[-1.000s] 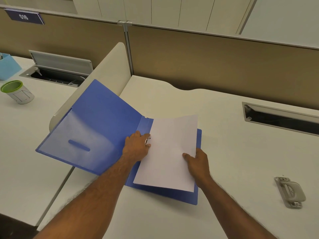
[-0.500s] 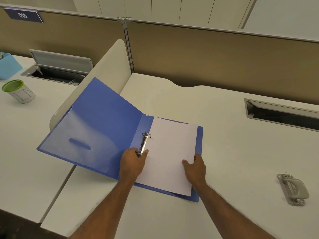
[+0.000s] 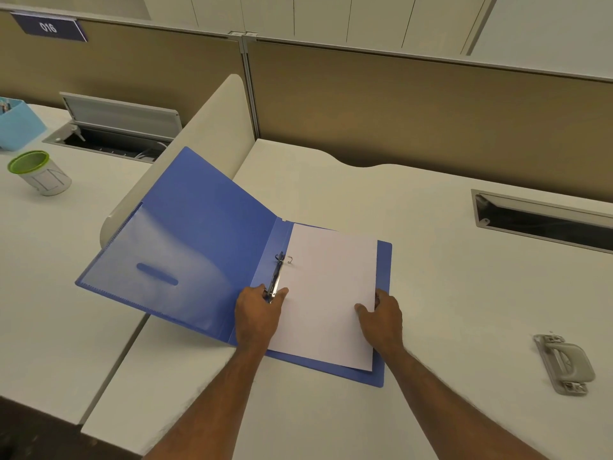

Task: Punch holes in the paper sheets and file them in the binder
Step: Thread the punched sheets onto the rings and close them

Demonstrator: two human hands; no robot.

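Two bare forearms enter from the bottom edge, their elbows cut off by the frame. The left hand [image 3: 257,315] sits at the near end of the binder's metal ring mechanism [image 3: 277,277], thumb and fingers closed around it; the fingertips are hidden behind the metal, so how tightly they grip cannot be told. The right hand [image 3: 384,318] lies loosely spread on the right edge of the paper sheet [image 3: 331,293], thumb on the sheet, the other fingers curled over the edge and partly out of sight.

The sheet is plain white and lies flat on the right half of the open blue binder [image 3: 199,234], long axis running away from the viewer, tilted slightly right. Its punched holes are hard to make out; one ring near the far end shows open beside the sheet's left edge. The binder's left cover, with a clear inner pocket, is raised and overhangs the gap to the neighbouring table.

To the right on the table [image 3: 464,293] rests a grey hole punch [image 3: 564,363], well apart from the binder. Farther left stand a green-rimmed cup [image 3: 38,172] and a light blue box [image 3: 18,127], cut off by the frame.
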